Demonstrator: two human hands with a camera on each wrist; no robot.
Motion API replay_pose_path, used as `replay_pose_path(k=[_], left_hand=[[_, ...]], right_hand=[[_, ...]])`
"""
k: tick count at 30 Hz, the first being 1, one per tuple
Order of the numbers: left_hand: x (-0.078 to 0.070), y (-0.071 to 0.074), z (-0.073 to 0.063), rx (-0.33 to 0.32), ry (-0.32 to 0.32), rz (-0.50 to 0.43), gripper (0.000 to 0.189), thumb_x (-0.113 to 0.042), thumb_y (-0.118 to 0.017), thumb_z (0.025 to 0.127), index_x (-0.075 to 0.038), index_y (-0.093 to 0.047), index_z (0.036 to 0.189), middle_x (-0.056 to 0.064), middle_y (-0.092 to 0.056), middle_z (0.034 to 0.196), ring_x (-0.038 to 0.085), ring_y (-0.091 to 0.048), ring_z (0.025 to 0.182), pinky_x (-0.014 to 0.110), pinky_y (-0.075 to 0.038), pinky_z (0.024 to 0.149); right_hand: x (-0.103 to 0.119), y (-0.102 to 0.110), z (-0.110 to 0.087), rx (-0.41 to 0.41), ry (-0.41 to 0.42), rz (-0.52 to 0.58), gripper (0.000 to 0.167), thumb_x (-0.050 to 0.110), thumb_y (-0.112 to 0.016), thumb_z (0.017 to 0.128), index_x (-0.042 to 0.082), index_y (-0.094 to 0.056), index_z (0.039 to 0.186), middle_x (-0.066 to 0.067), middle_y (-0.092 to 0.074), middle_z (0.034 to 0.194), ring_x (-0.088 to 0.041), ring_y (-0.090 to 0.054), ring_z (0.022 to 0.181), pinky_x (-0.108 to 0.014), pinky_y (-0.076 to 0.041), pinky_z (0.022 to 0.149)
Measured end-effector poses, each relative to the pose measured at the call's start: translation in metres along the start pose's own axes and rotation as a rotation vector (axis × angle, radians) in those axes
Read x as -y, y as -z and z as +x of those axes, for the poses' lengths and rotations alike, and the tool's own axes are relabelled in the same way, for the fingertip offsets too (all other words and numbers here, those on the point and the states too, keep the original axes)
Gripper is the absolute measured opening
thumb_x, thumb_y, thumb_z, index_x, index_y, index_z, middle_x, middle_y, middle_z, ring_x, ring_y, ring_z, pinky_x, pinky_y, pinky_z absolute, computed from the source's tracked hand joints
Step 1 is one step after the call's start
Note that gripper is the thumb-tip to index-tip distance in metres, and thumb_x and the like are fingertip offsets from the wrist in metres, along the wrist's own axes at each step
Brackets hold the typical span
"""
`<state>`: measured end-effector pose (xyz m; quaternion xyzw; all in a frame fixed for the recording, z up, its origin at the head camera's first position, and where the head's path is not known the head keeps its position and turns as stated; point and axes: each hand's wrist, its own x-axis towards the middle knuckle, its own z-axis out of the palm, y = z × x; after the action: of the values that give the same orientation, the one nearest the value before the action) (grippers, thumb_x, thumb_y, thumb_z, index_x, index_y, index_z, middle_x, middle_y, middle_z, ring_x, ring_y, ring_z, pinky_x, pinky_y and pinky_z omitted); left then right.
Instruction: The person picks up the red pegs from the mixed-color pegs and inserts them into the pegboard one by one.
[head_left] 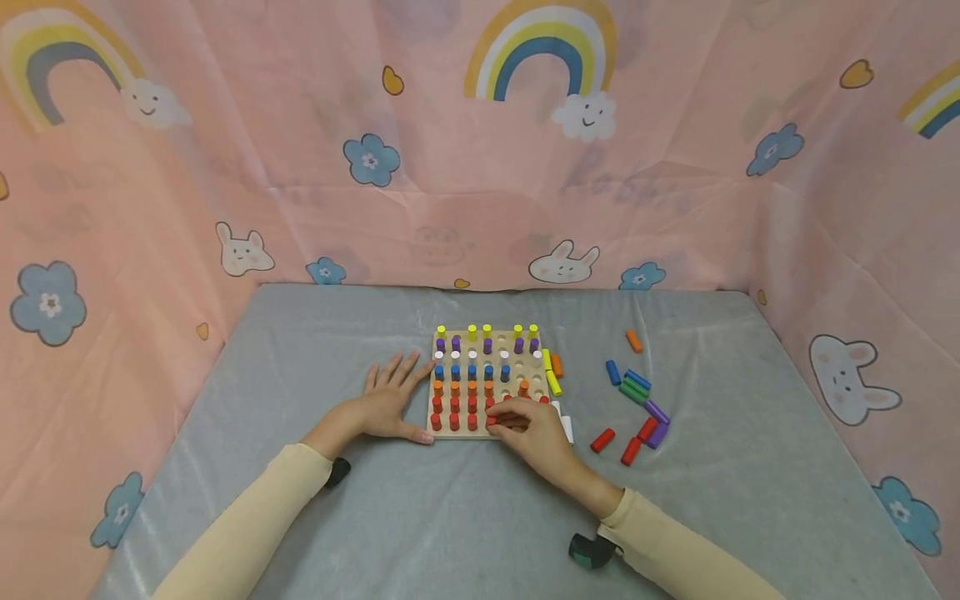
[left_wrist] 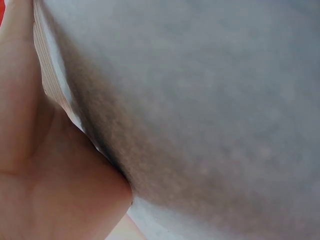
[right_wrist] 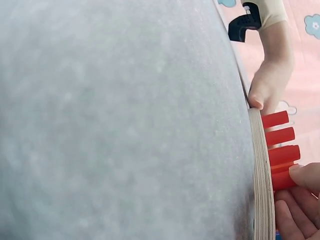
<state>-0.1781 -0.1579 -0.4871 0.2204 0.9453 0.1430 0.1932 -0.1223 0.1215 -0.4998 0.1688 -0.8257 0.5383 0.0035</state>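
Note:
A wooden pegboard (head_left: pixel 459 434) stands on the table with rows of coloured pegs upright in its holes. At its front row my right hand (head_left: pixel 542 439) pinches a red peg (right_wrist: pixel 283 180) between thumb and fingers. In the right wrist view that peg stands at the board's top face, in line with other red pegs (right_wrist: pixel 279 135). Flat on the table with fingers spread, my left hand (head_left: pixel 388 408) lies along the board's left side, thumb and index fingertip at its edge. The left wrist view shows mostly the palm (left_wrist: pixel 65 185) and blurred cloth.
Loose yellow pegs (head_left: pixel 553 382), an orange peg (head_left: pixel 557 365) and white pegs (head_left: pixel 567 428) lie against the board's right side. Farther right are scattered red (head_left: pixel 602 440), purple (head_left: pixel 657 434), green (head_left: pixel 633 390) and blue pegs (head_left: pixel 612 372). A pink printed curtain (head_left: pixel 450 208) surrounds the grey tabletop (head_left: pixel 360 525).

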Motion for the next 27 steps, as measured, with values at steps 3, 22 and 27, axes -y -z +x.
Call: replay_pose_path(k=[3, 22, 27], left_hand=[[0.000, 0.000, 0.000, -0.001, -0.001, -0.001, 0.123, -0.068, -0.075, 0.072, -0.024, -0.002, 0.161, 0.012, 0.007, 0.169, 0.040, 0.009, 0.155, 0.070, 0.002, 0.118], [0.000, 0.000, 0.000, 0.000, -0.002, 0.002, 0.123, -0.069, -0.075, 0.072, -0.024, -0.003, 0.161, 0.013, 0.007, 0.169, 0.041, 0.009, 0.155, 0.070, 0.001, 0.118], [0.000, 0.000, 0.001, 0.001, 0.001, 0.006, 0.122, -0.069, -0.074, 0.073, -0.024, -0.003, 0.161, 0.013, 0.007, 0.169, 0.042, 0.008, 0.155, 0.071, 0.001, 0.118]], right_hand=[[0.001, 0.000, 0.000, -0.003, -0.011, -0.005, 0.019, 0.005, -0.078, 0.082, 0.004, -0.075, 0.101, -0.009, -0.076, 0.095, -0.016, -0.074, 0.084, -0.017, -0.058, 0.075], [0.008, 0.023, 0.002, -0.002, -0.058, 0.052, 0.024, 0.009, -0.078, 0.084, 0.006, -0.073, 0.108, -0.012, -0.075, 0.102, -0.019, -0.073, 0.088, -0.020, -0.058, 0.077], [0.010, 0.039, 0.001, 0.041, -0.087, 0.067, 0.024, 0.011, -0.076, 0.086, 0.004, -0.073, 0.109, -0.015, -0.074, 0.107, -0.021, -0.073, 0.092, -0.020, -0.058, 0.078]])
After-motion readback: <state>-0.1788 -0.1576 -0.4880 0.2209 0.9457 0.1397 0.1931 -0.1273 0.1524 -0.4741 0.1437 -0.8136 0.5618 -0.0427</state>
